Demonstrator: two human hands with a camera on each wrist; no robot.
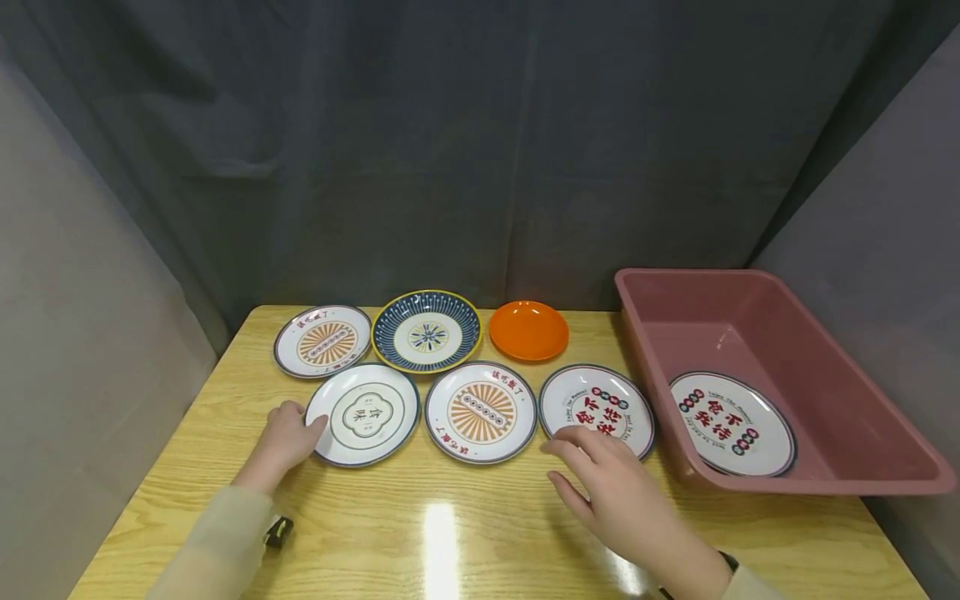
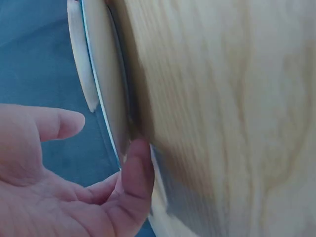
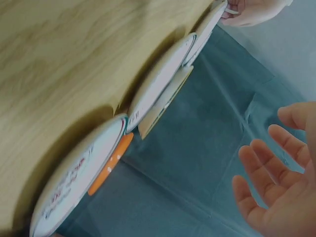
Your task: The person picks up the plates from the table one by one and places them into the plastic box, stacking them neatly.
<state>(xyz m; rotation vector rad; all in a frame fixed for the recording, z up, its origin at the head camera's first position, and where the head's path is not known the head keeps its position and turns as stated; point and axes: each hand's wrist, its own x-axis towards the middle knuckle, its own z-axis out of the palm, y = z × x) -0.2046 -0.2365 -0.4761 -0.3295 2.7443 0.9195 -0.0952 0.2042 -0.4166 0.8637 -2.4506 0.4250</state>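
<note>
My left hand [image 1: 288,435] is at the left rim of a white plate with a green flower-shaped emblem [image 1: 390,379]. In the left wrist view, the fingers [image 2: 137,173] touch that plate's edge near the wood, while the thumb stands apart from it. My right hand [image 1: 611,492] hovers with spread fingers in front of a white plate with red lettering [image 1: 633,408], overlapping its near edge in the head view. The right wrist view shows nothing in that hand. Between the two hands lies a white plate with an orange sunburst [image 1: 517,400].
Behind the front row stand another sunburst plate [image 1: 288,346], a blue-patterned dish with a yellow rim [image 1: 427,312] and an orange plate [image 1: 528,331]. On the right, a pink tub [image 1: 656,367] holds a white plate with red lettering [image 1: 776,433]. A dark curtain [image 1: 450,150] hangs behind the table.
</note>
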